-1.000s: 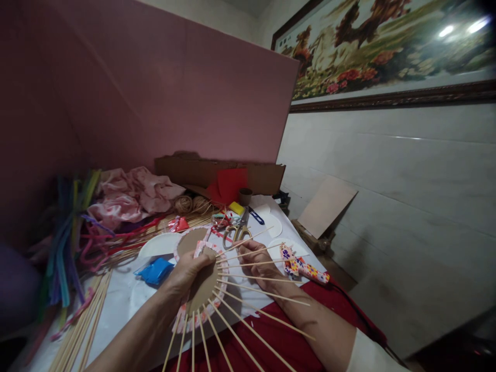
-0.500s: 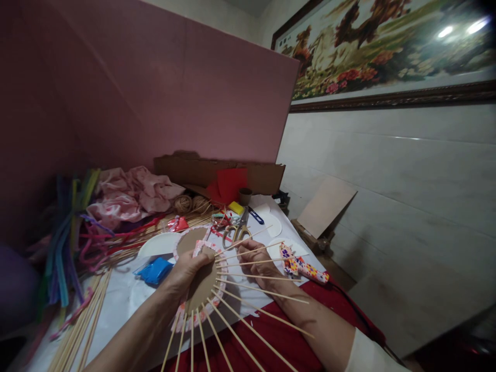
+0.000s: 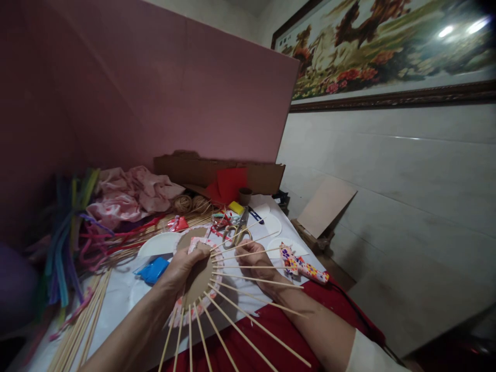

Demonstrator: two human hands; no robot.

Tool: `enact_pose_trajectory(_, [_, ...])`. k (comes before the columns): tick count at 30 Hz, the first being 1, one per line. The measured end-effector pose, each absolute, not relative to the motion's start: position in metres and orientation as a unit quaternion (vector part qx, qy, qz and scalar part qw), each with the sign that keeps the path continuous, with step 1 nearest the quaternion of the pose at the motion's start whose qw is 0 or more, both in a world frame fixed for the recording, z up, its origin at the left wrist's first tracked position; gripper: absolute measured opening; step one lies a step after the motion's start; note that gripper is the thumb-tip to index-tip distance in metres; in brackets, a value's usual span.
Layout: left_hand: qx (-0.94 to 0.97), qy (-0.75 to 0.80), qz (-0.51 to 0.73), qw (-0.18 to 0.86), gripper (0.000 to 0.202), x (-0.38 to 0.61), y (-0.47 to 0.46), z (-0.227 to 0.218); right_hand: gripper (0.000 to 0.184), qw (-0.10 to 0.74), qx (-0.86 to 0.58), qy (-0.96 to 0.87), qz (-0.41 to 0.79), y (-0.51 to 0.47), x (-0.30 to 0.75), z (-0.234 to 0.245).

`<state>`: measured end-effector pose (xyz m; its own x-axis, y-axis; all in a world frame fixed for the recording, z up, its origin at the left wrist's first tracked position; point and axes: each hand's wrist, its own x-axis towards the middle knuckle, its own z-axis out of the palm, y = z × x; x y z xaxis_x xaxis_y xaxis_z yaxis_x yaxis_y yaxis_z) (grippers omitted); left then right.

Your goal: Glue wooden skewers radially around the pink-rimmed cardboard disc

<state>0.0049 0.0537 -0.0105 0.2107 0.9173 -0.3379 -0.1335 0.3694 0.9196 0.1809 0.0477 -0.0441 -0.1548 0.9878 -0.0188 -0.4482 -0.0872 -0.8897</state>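
Observation:
My left hand (image 3: 188, 264) grips the upper left of a round cardboard disc (image 3: 198, 281), thumb on its face. Pink-and-white patterned fabric (image 3: 177, 315) is folded over the disc's rim. Thin wooden sticks (image 3: 244, 322) fan out from its right and lower edge. At the upper right, my right hand (image 3: 253, 258) is closed with its fingertips pinched around one of the sticks, behind others that cross in front of it. A second fabric-edged cardboard disc (image 3: 188, 237) lies partly hidden behind the held one.
Scissors (image 3: 237, 235), a blue cutter (image 3: 256, 216) and a blue packet (image 3: 151, 270) lie on the white-covered table. A flower-patterned gun-shaped tool (image 3: 306, 267) lies right of my right hand. Loose sticks (image 3: 79, 325), pipe cleaners (image 3: 58, 258) and pink cloth (image 3: 132, 194) occupy the left.
The disc with its sticks has shifted slightly left and tilted a little, along with my left hand. My right hand stays nearly in place, still pinched at the upper sticks.

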Motion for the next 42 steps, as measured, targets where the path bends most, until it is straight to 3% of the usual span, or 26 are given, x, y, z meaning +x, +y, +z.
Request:
enact_pose_trajectory(12, [0.398,0.524,0.426,0.621,0.014,-0.007,0.06,0.003,0.022,0.586,-0.308,-0.383,0.645,0.056,0.182,-0.057])
enact_pose_trajectory(30, [0.387,0.519,0.439,0.623,0.019,-0.013,0.064,0.003,0.021,0.557,-0.326,-0.39,0.657,0.048,0.187,-0.054])
enact_pose_trajectory(34, [0.389,0.515,0.435,0.628,0.019,-0.013,0.064,0.004,0.027,0.516,-0.375,-0.451,0.624,0.041,0.181,-0.044])
enact_pose_trajectory(42, [0.397,0.528,0.445,0.604,0.017,-0.018,0.068,0.002,0.011,0.453,-0.373,-0.68,0.44,0.032,0.178,-0.045])
